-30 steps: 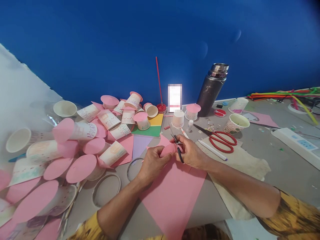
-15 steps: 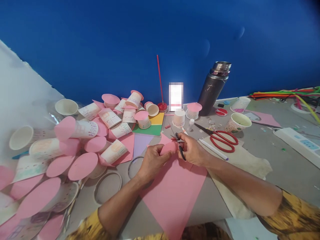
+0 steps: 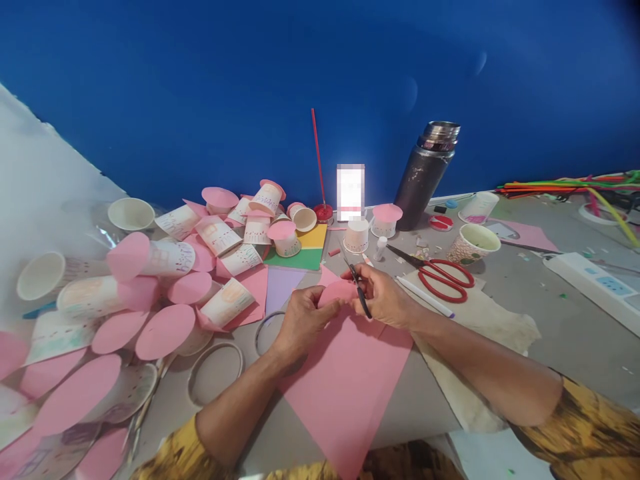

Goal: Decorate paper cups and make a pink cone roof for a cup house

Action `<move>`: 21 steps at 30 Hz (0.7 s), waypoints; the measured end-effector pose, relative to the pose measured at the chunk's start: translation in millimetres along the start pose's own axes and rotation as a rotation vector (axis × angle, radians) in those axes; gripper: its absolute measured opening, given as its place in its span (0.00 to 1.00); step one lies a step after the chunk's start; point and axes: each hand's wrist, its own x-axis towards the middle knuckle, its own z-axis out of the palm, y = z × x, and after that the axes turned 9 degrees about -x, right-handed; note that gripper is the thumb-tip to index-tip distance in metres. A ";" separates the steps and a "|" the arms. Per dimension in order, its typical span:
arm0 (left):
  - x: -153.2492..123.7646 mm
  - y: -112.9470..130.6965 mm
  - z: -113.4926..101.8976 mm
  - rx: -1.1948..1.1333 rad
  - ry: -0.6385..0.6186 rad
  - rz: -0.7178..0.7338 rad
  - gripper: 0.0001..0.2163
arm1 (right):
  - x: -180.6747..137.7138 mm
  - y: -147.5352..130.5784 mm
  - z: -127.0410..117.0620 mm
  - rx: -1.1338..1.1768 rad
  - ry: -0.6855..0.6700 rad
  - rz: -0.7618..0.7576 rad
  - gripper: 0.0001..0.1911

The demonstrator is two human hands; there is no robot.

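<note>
My left hand [image 3: 300, 320] pinches a small round pink paper piece [image 3: 336, 292] held just above the table. My right hand [image 3: 384, 297] grips small black scissors [image 3: 357, 287], whose blades point up and away at the paper's right edge. Under both hands lies a large pink paper sheet [image 3: 345, 380] on the grey table [image 3: 540, 313].
A heap of paper cups with pink paper lids [image 3: 165, 280] fills the left. Red scissors [image 3: 443, 273], a white pen [image 3: 425, 298], a dark flask [image 3: 425, 177], more cups [image 3: 473, 243], coloured sheets [image 3: 305, 257], a power strip [image 3: 595, 287] and pipe cleaners [image 3: 575, 190] lie beyond.
The scissors have shifted slightly along the pink piece's edge and the left hand has turned the piece a little. The hands stay in the same place.
</note>
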 end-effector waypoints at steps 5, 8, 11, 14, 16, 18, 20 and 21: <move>0.2 -0.7 0.6 0.038 -0.015 0.003 0.15 | -2.6 -5.2 3.1 -0.048 0.052 0.003 0.16; 0.9 -0.4 -1.3 0.026 0.010 0.015 0.16 | 0.2 -6.2 -0.6 0.081 0.054 0.056 0.20; 2.1 1.2 -4.2 -0.027 0.060 0.050 0.16 | 6.0 -8.1 -8.6 0.273 0.119 0.143 0.24; 3.6 0.5 -5.9 -0.090 0.085 0.087 0.14 | 10.9 -11.1 -15.1 0.434 0.200 0.233 0.24; 4.7 -2.2 -6.0 -0.084 0.097 0.097 0.12 | 12.6 -12.7 -16.6 0.494 0.204 0.266 0.25; 5.6 -5.3 -5.5 -0.049 0.107 0.102 0.11 | 13.3 -13.0 -16.2 0.495 0.178 0.278 0.26; 6.1 -6.6 -4.7 -0.022 0.110 0.103 0.11 | 13.3 -12.1 -15.0 0.471 0.151 0.276 0.26; 6.2 -6.2 -4.5 -0.017 0.109 0.104 0.11 | 13.3 -11.4 -14.5 0.452 0.145 0.270 0.26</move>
